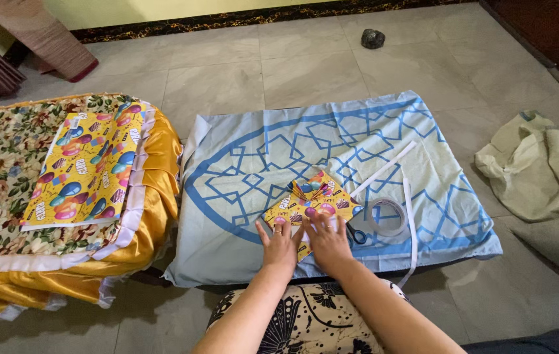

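Bare forearms — black-and-cream floral garment (312, 314)

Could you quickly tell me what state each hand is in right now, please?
Left hand: open, flat on the folded gift wrap, gripping nothing.
Right hand: open, fingers spread, pressing the same gift wrap.

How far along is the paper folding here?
Done: the yellow patterned paper on the blue cloth already has fan-like pleats at its top. In hand: left hand and right hand press flat on its lower part. Left, as it looks: the tape roll, white strips and scissors lie untouched; a flat sheet of the same paper waits at left.
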